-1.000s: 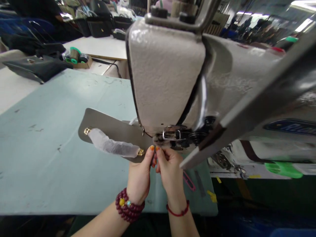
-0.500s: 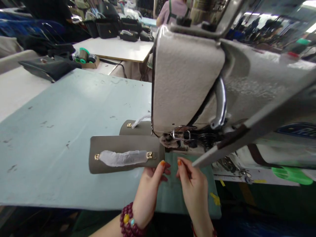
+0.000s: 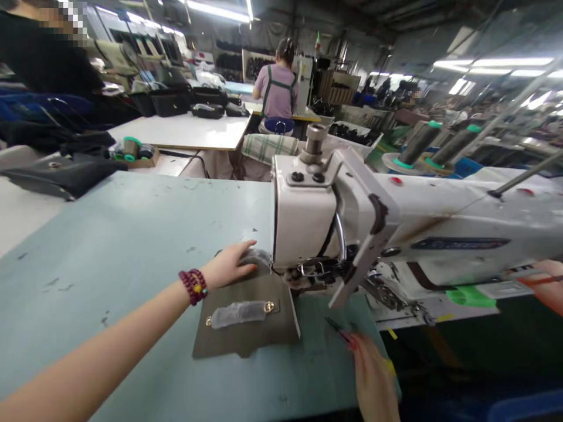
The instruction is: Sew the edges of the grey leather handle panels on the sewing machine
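A grey leather piece [image 3: 246,328] with gold fittings and a plastic-wrapped handle lies flat on the pale blue table [image 3: 109,252], in front of the sewing machine [image 3: 308,223]. My left hand [image 3: 231,265] reaches past it. Its thumb and fingers curl round the wrapped handle of a second grey piece [image 3: 260,258] beside the machine head. My right hand [image 3: 373,375] is low at the table's front edge, blurred. Its fingertips are at a small pair of red-handled snips [image 3: 339,332]. I cannot make out whether those fingers grip the snips.
Black bags [image 3: 61,173] and thread spools [image 3: 132,149] lie at the back left. A person in a purple top [image 3: 279,94] sits at a far table. Another hand [image 3: 549,287] shows at the right edge beside the machine arm. Thread cones [image 3: 422,143] stand behind the machine.
My view has lifted and pulled back. My left hand let go of the front piece's edge and reached forward to the second piece. My right hand dropped from the needle area toward the snips.
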A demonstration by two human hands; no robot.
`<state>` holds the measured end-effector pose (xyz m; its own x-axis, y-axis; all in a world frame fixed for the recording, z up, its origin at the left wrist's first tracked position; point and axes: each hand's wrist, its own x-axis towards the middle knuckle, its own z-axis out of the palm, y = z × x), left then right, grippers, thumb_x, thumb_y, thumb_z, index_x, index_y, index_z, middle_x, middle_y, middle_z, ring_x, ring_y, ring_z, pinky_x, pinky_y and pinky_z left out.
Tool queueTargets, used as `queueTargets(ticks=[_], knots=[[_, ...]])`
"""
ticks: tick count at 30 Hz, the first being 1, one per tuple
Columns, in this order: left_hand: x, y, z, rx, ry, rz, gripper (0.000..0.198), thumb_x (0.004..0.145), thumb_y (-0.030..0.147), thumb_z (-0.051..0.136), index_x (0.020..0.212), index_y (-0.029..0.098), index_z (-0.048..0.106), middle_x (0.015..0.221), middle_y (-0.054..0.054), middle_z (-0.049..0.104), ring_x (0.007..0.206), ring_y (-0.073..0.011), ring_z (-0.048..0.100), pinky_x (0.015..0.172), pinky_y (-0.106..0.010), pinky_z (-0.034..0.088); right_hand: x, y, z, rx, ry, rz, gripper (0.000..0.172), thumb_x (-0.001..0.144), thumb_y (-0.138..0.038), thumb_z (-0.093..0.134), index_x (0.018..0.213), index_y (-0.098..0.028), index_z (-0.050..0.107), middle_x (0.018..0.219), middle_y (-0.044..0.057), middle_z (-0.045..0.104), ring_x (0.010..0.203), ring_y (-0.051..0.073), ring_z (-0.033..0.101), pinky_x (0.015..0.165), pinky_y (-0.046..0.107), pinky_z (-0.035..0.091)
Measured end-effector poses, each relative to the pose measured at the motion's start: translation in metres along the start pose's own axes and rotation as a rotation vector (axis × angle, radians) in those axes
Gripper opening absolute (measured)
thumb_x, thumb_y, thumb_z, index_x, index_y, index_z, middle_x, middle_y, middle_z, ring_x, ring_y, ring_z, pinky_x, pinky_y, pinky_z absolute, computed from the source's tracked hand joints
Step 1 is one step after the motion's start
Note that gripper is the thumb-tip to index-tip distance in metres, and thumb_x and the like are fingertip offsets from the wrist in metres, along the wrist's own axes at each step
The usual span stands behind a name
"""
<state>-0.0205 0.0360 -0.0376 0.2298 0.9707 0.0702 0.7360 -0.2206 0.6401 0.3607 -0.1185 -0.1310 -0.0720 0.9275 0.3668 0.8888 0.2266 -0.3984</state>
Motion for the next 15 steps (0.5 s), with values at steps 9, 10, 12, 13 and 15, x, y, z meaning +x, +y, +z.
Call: queueTargets(ticks=[9,10,12,13,15], knots=[[-0.078,0.0,-0.098,-0.197,0.423,-0.415,0.048,0.085,0.051,0.053,0.12,0.019,0.06,0.102,-0.005,0.071,0.096,-0.0247,0.065,0.087,-0.034,0.048,0.049,-0.121,-0.041,0.217,-0.164,0.006,0.016,0.095,-0.029,0.053,0.107,-0.021,0.062,0.097,0.003,0.074,0.085,0.019,0.073,0.07,0.023,0.056],[-0.088,0.004,-0.106,-0.197,0.411,-0.452,0.047,0.083,0.053,0.056,0.118,0.022,0.061,0.1,-0.002,0.071,0.095,-0.0239,0.065,0.084,-0.032,0.047,0.06,-0.139,-0.038,0.179,-0.198,0.013,0.013,0.094,-0.026,0.055,0.104,-0.021,0.063,0.096,0.003,0.074,0.084,0.02,0.073,0.069,0.025,0.055],[-0.104,0.008,-0.113,-0.177,0.383,-0.486,0.046,0.08,0.056,0.061,0.115,0.027,0.063,0.1,0.001,0.072,0.094,-0.0225,0.064,0.081,-0.028,0.046,0.083,-0.17,-0.031,0.062,-0.271,0.03,0.01,0.093,-0.025,0.059,0.1,-0.02,0.065,0.091,0.004,0.074,0.08,0.023,0.073,0.064,0.027,0.054],[-0.11,0.008,-0.112,-0.175,0.38,-0.493,0.046,0.079,0.058,0.062,0.115,0.029,0.063,0.101,0.003,0.072,0.094,-0.0218,0.064,0.08,-0.027,0.046,0.092,-0.182,-0.027,-0.004,-0.304,0.039,0.01,0.093,-0.025,0.06,0.099,-0.019,0.065,0.089,0.005,0.074,0.079,0.024,0.073,0.062,0.028,0.053],[-0.117,0.005,-0.109,-0.2,0.376,-0.497,0.048,0.079,0.06,0.061,0.117,0.031,0.061,0.099,0.004,0.073,0.091,-0.0204,0.065,0.076,-0.025,0.047,0.108,-0.2,-0.02,-0.119,-0.359,0.046,0.011,0.094,-0.027,0.059,0.097,-0.018,0.065,0.085,0.006,0.074,0.076,0.026,0.073,0.059,0.029,0.051]])
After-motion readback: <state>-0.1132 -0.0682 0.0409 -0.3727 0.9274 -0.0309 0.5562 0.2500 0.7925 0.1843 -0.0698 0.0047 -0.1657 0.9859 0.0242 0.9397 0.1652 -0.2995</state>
